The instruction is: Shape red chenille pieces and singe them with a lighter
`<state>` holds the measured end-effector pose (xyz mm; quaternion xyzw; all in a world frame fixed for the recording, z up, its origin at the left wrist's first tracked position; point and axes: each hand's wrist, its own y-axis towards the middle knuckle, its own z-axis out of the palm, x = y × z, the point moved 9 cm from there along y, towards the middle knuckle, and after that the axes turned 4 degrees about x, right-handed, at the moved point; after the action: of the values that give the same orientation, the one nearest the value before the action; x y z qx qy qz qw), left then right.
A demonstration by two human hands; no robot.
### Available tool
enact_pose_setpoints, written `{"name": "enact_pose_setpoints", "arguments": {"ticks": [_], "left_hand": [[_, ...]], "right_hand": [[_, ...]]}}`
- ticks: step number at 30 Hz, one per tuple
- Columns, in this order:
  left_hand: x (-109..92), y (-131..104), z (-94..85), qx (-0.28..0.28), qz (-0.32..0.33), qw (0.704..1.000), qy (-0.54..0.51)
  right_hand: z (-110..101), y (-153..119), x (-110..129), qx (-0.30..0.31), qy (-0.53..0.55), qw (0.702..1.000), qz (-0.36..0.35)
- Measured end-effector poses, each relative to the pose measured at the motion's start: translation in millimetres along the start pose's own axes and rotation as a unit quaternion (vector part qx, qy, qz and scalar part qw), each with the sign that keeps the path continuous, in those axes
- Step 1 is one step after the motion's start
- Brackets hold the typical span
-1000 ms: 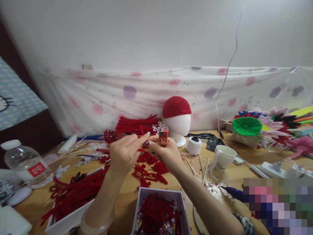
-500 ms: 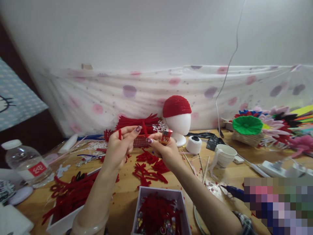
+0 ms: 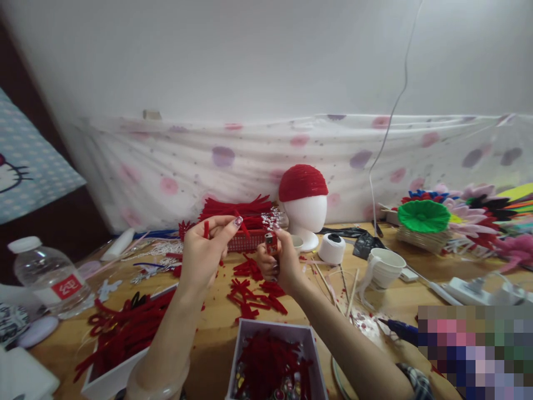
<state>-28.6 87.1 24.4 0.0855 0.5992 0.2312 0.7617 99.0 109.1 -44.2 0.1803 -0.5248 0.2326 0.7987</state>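
The left hand [image 3: 202, 253] pinched a red strip [image 3: 245, 228] between thumb and fingertip, and a second red piece [image 3: 206, 229] stood up between its other fingers. The right hand [image 3: 289, 264] was closed round a red lighter [image 3: 272, 245], with the thumb up by its metal top. Whether a flame was lit, I could not tell.

The strip lay between the two hands, touching the left and apart from the right. Its long axis ran aslant, the upper end leaning left over the left thumb and the lower end pointing down and right, towards the lighter's side. That lower end was the one nearer the right hand, roughly level in the view with the lighter's top. The lighter stood close to upright, so the two long axes were not parallel; a gap showed between them. How far each was from the wearer was hard to judge.

Behind the strip sat a red basket [image 3: 237, 243] with a bundle of long red strips on it, and the head form [image 3: 310, 214] stood beyond the right hand. Below the hands, short red pieces [image 3: 245, 300] lay on the counter [image 3: 208, 355], and nearer the wearer was a box [image 3: 306, 333] with more red pieces and beads.
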Motion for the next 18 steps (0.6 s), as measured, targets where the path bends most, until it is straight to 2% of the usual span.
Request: {"name": "enact_pose_setpoints", "arguments": {"ticks": [7, 14, 18], "left_hand": [[-8, -4, -1.8, -0.025, 0.035, 0.999, 0.007], [-2, -5, 5.8, -0.010, 0.030, 0.999, 0.008], [-2, -3, 4.9, -0.017, 0.029, 0.999, 0.008]], "right_hand": [[-3, 7, -24, -0.034, 0.026, 0.996, 0.077], [7, 3, -28, -0.019, 0.036, 0.993, 0.107], [15, -2, -21, -0.015, 0.026, 0.995, 0.094]]}}
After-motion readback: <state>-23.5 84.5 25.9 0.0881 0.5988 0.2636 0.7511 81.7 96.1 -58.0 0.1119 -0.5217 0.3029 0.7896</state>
